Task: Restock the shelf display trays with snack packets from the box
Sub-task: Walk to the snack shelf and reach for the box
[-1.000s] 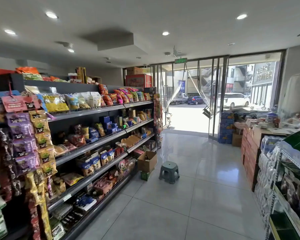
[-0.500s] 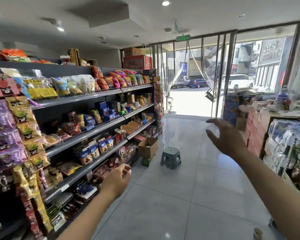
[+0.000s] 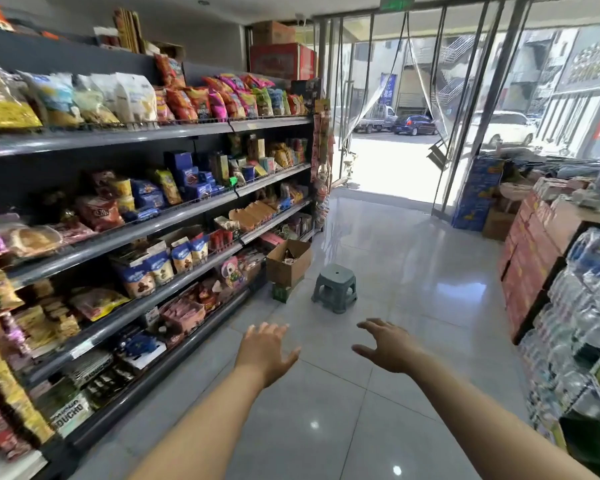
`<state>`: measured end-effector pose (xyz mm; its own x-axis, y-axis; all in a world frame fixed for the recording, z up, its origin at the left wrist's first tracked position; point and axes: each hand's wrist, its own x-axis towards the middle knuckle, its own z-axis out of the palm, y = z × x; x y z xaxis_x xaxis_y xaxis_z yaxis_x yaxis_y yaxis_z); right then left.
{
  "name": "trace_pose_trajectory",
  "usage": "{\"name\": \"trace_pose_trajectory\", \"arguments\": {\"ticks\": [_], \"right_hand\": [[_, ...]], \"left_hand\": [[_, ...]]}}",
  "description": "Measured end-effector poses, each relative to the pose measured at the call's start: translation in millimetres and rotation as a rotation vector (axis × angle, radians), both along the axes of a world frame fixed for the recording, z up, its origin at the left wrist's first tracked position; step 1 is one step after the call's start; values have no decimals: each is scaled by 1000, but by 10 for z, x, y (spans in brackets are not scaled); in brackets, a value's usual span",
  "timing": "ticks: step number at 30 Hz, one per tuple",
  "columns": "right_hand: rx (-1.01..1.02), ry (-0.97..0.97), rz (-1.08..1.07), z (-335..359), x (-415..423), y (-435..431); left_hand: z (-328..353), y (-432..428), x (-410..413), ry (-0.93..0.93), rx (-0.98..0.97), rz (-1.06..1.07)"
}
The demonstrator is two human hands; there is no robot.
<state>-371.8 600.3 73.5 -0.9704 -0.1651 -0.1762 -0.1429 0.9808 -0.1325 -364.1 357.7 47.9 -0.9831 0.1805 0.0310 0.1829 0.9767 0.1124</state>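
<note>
An open brown cardboard box (image 3: 286,268) with packets inside stands on the floor by the far end of the dark shelf unit (image 3: 146,230). The shelves carry snack packets in display trays (image 3: 184,315) on the lower tiers. My left hand (image 3: 265,349) is stretched out over the floor tiles, fingers spread, holding nothing. My right hand (image 3: 387,346) is held out beside it, fingers spread and empty too. Both hands are well short of the box and apart from the shelves.
A small grey-green plastic stool (image 3: 335,287) stands on the aisle floor right of the box. Stacked red cartons (image 3: 530,258) and a wire rack of wrapped goods (image 3: 589,306) line the right side. Glass doors (image 3: 388,109) stand open ahead.
Both arms came into view. The right hand dropped from chest height to level with the left. The camera tilted down and moved closer along the aisle.
</note>
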Motion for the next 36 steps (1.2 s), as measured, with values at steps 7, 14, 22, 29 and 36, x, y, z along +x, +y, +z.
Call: {"name": "trace_pose_trajectory", "arguments": {"ticks": [7,14,22,29,36], "right_hand": [[-44,30,-27,-289,-1556,37],[-106,104,-66,-352,-3219,-45],[-192,129,-37,-665,-4990,204],[-116,67,85,-802,-6676,643],[-105,35,164,-850,-8417,965]], "left_hand": [[-263,-101,-1655,83,85,-7],[-220,-113,-3534,100,81,-48],[-519,140,-5313,105,109,-55],[-808,698,-6765,47,51,38],[-970,1170,-8278,4,105,110]]}}
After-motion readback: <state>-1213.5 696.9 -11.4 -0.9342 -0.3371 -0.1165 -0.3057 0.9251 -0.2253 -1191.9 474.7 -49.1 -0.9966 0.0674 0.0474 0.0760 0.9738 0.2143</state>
